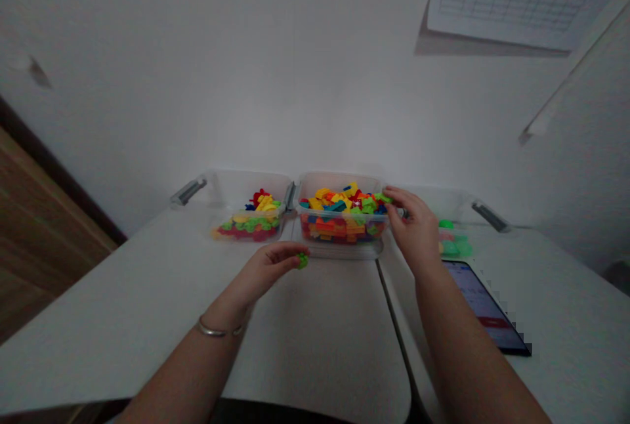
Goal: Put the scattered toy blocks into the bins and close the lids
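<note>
Low over the table in front of the bins, my left hand pinches a small light-green toy block between thumb and fingers. Farther right, my right hand is at the right rim of the middle clear bin, its fingertips closed on another light-green block. That bin is heaped with toy blocks in red, yellow, orange, blue and green. The exact shape of either held block is too small to make out.
A clear bin on the left holds red, green and yellow pieces. Behind my right arm another clear bin holds green pieces. A tablet lies at the right on the white table. The wall stands close behind.
</note>
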Demonstrator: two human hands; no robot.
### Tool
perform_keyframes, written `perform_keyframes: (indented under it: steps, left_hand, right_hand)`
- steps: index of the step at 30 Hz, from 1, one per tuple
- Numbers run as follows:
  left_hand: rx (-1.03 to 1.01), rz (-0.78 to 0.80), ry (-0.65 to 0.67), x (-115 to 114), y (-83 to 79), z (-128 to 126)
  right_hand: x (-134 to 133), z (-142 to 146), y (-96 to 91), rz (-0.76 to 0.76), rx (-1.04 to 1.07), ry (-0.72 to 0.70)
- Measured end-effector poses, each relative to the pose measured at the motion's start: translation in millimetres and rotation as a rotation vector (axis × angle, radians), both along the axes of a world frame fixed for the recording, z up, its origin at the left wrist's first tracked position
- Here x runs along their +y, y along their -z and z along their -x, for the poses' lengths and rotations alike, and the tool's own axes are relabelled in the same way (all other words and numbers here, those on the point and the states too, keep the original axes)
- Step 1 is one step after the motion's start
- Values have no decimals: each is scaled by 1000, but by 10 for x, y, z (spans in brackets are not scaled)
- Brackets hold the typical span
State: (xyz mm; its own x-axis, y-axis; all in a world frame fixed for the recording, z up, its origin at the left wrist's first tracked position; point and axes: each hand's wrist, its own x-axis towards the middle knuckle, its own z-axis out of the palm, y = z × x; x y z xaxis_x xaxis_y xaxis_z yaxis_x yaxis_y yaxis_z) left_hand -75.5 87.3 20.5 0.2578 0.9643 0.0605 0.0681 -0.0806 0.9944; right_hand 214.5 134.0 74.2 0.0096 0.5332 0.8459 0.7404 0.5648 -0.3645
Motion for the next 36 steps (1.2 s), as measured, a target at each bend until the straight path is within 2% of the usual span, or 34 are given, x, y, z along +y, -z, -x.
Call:
perform_keyframes:
  steps: [3, 10, 17, 22, 28, 31, 34, 36]
  left_hand:
    - [18, -12, -23, -6, -22, 2]
    - [-85, 35, -20, -14, -28, -42]
    - [-125, 59, -55, -14, -17, -62]
    - [-172, 53, -93, -25, -23, -71]
    - [-144, 47, -59, -23, -16, -68]
    - [-109, 0, -67, -14, -22, -63]
    - [-135, -1, -66, -14, -26, -60]
    - [-167, 20, -36, -15, -23, -58]
  right_hand:
    - [79, -39, 70, -32, -24, 21]
    - [106, 10, 142, 65, -107, 26]
    - [43, 163, 188, 82, -357, 119]
    - [6, 227, 180, 76, -452, 229]
    - [-83, 225, 67, 66, -464, 249]
    - [-215, 264, -48, -32, -374, 120]
    - [-385, 397, -130, -104, -262, -177]
    - [-480, 532, -120, -77, -232, -360]
